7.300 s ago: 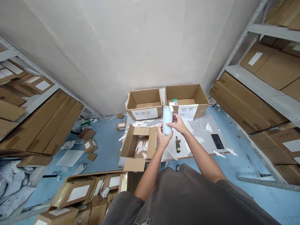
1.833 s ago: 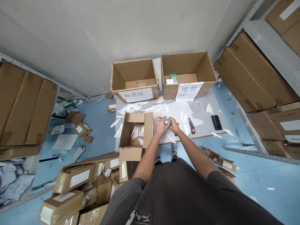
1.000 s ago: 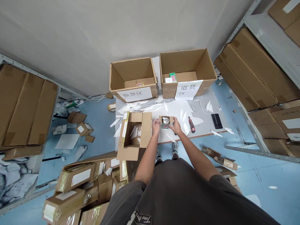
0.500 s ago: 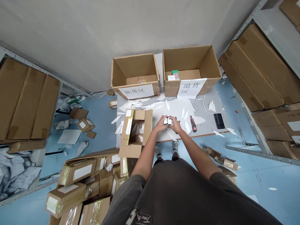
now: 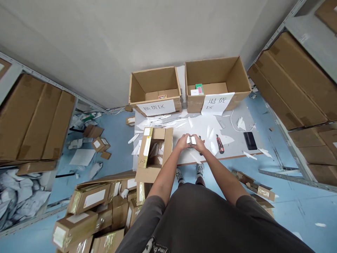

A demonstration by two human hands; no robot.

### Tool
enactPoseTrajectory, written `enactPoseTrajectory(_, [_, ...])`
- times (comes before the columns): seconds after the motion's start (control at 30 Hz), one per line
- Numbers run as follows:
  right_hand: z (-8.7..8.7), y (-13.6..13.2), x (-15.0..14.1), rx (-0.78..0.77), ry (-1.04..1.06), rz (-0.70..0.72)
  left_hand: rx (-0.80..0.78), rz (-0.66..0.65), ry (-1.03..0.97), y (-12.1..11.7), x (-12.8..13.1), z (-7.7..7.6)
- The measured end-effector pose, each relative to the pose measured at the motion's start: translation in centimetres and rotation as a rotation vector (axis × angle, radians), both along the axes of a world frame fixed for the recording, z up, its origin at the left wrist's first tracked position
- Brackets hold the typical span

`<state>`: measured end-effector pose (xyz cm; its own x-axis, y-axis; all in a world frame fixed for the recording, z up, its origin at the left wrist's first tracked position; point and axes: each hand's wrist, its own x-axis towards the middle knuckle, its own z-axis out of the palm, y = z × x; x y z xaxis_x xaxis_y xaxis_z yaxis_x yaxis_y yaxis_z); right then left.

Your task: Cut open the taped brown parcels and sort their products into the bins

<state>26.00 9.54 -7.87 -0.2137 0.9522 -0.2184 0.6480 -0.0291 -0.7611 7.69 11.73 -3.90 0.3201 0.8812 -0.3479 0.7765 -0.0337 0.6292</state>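
Note:
Between my hands, above the front part of the table, is a small white box with a dark band. My left hand is closed on its left side, and my right hand grips the right side. The fingers cover its ends, so its full shape is hidden. An opened cardboard box with white paper inside stands just left of my left hand. A red and black utility knife lies to the right of my right hand, beside white paper scraps.
Two large cartons with handwritten signs stand at the back: the left carton and the right carton, each with small boxes inside. A black phone lies at right. Taped parcels fill a large carton at lower left. Shelves flank both sides.
The view has shifted slightly. My hands have drawn closer around the small box, and its white faces with the dark band show at a different angle.

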Motion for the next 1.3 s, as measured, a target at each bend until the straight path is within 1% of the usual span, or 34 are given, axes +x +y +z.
enactPoseTrajectory(0.07, [1.3, 0.3, 0.1, -0.006, -0.021, 0.005, 0.02, -0.014, -0.005, 0.1, -0.3, 1.1])
enactPoseTrajectory(0.17, [4.4, 1.0, 0.3, 0.027, -0.036, 0.024, 0.067, -0.034, -0.015, 0.5, -0.9, 4.0])
enactPoseTrajectory(0.3, [9.3, 2.4, 0.0, 0.13, -0.047, 0.052, 0.158, -0.066, -0.016, 1.7, -2.0, 9.2])
enactPoseTrajectory(0.43, [14.6, 5.0, -0.8, 0.253, -0.088, 0.026, 0.288, -0.082, -0.013, 4.1, -2.9, 14.8])
enactPoseTrajectory(0.53, [19.2, 8.0, -1.0, 0.341, -0.125, -0.004, 0.382, -0.087, 0.017, 7.0, -3.1, 19.4])
enactPoseTrajectory(0.67, [25.4, 13.4, 0.2, 0.454, -0.144, -0.027, 0.532, -0.127, 0.011, 12.3, -1.9, 25.5])
enactPoseTrajectory(0.73, [28.0, 16.5, 1.6, 0.539, -0.139, -0.018, 0.591, -0.138, 0.009, 15.4, -0.5, 28.0])
enactPoseTrajectory(0.8, [29.8, 19.8, 3.6, 0.604, -0.14, -0.012, 0.621, -0.143, 0.009, 18.8, 1.6, 29.7])
enactPoseTrajectory(0.87, [30.6, 23.3, 6.1, 0.632, -0.145, -0.017, 0.631, -0.142, 0.009, 22.2, 4.3, 30.5])
enactPoseTrajectory(0.9, [30.6, 24.9, 7.5, 0.637, -0.146, -0.026, 0.628, -0.143, 0.011, 23.8, 5.8, 30.6])
enactPoseTrajectory(0.93, [30.3, 26.6, 9.1, 0.638, -0.147, -0.037, 0.62, -0.145, 0.015, 25.5, 7.5, 30.5])
enactPoseTrajectory(1.0, [29.0, 29.6, 12.5, 0.63, -0.141, -0.066, 0.592, -0.159, 0.029, 28.7, 11.0, 29.7])
enactPoseTrajectory(1.07, [27.1, 32.2, 15.8, 0.597, -0.127, -0.105, 0.56, -0.18, 0.048, 31.7, 14.5, 28.3])
enactPoseTrajectory(1.17, [23.7, 35.2, 19.6, 0.509, -0.104, -0.142, 0.512, -0.195, 0.08, 35.4, 18.4, 25.5])
enactPoseTrajectory(1.23, [21.2, 36.8, 21.1, 0.455, -0.085, -0.141, 0.469, -0.197, 0.094, 37.2, 20.1, 23.3])
enactPoseTrajectory(1.3, [18.7, 38.0, 22.0, 0.419, -0.058, -0.124, 0.415, -0.199, 0.095, 38.5, 21.0, 21.0])
